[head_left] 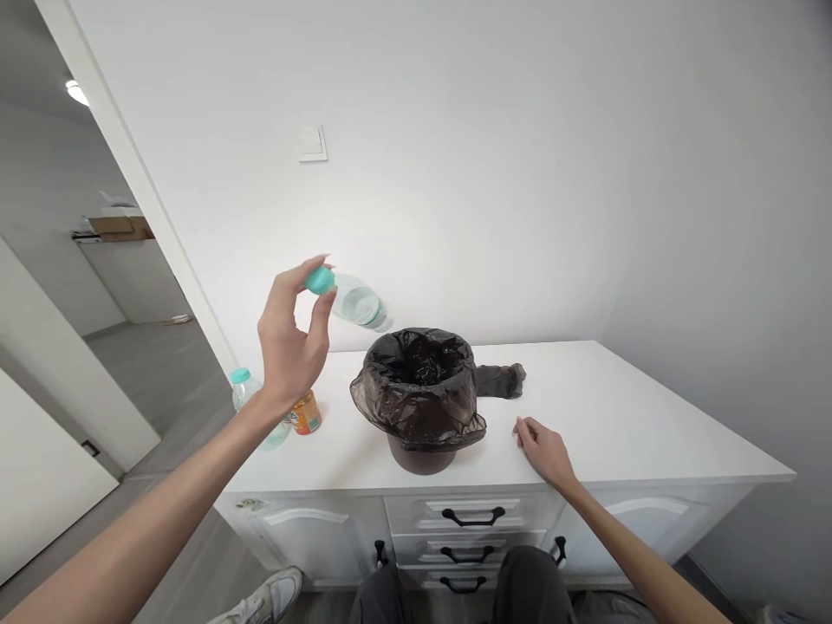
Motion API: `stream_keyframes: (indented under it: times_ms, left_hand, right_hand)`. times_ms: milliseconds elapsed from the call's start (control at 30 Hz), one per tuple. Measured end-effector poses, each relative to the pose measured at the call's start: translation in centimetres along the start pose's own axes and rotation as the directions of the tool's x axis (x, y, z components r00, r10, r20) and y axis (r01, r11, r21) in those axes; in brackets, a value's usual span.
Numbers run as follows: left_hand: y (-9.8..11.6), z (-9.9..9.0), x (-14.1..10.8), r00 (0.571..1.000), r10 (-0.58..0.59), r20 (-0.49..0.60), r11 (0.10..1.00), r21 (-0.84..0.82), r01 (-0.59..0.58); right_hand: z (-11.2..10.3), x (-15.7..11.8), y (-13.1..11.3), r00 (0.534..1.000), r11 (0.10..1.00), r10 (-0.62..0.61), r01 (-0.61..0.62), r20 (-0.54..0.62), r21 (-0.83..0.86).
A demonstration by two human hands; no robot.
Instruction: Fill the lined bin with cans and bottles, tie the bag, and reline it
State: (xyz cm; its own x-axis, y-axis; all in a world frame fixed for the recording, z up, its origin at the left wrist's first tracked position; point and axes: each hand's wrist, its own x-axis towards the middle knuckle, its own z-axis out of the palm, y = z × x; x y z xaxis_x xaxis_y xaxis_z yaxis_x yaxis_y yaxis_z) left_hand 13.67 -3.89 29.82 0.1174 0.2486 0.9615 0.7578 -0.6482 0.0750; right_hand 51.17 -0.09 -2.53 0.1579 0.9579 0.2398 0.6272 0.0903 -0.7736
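Note:
My left hand (295, 334) pinches the teal cap of a clear plastic bottle (360, 303) between thumb and fingers. The bottle is held in the air, tilted, its base pointing down and right towards the bin (422, 459). A black bag (422, 418) lines this bin and folds over its rim. On the white cabinet top, my right hand (544, 452) rests to the right of the bin, fingers curled in and nothing visible in them. Behind my left forearm, partly hidden, stand a second bottle (242, 388) with a teal cap and an orange can (305, 413).
A roll of black bags (500, 381) lies on the cabinet top (585, 394) right of the bin. Behind is a white wall with a light switch (313, 144). Drawers with black handles (473, 517) are below, near my knees. A doorway opens at left.

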Motion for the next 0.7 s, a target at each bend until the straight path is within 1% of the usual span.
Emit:
stream_keyframes:
  times_ms: [33,100,133,200,267,333,467,600,700]
  left_hand:
    - [1.4,-0.2,0.5,1.000,0.003,-0.007,0.999,-0.047,-0.004]
    - [3.8,-0.1,0.9,0.999,0.016,0.033,0.992,-0.127,-0.012]
    - [4.5,0.0,0.8,0.997,0.027,0.073,0.988,-0.154,-0.016]
    - [5.2,0.7,0.0,0.983,0.045,0.176,0.982,-0.188,-0.011]
    - [4.8,1.6,-1.1,0.957,0.040,0.288,0.978,-0.207,0.021]
    - [3.9,2.5,-2.2,0.918,0.007,0.395,0.978,-0.195,0.077]
    - [1.8,3.9,-3.2,0.814,-0.069,0.577,0.982,-0.105,0.158]
    - [0.8,4.7,-3.3,0.701,-0.095,0.707,0.982,-0.047,0.180]
    - [0.5,5.1,-3.3,0.635,-0.120,0.763,0.977,-0.022,0.210]
  right_hand:
    - [0.0,0.0,0.0,1.000,1.000,0.000,0.000,0.000,-0.003]
    - [-0.1,-0.2,-0.1,1.000,1.000,0.002,-0.002,-0.006,-0.004]
    - [-0.1,-0.2,-0.2,1.000,1.000,0.002,-0.002,-0.010,-0.003]
    - [-0.1,-0.3,-0.1,1.000,1.000,0.001,-0.001,-0.014,-0.007]
    - [0.0,-0.3,0.1,1.000,1.000,0.000,0.000,-0.012,-0.020]
    - [0.1,-0.1,0.5,1.000,0.999,0.002,-0.002,-0.010,-0.040]
    - [0.3,0.2,1.3,1.000,0.999,0.008,-0.008,0.000,-0.051]
    - [0.3,0.4,1.6,1.000,0.999,0.006,-0.006,0.000,-0.051]
    - [0.3,0.3,1.4,1.000,0.999,0.004,-0.004,-0.004,-0.046]
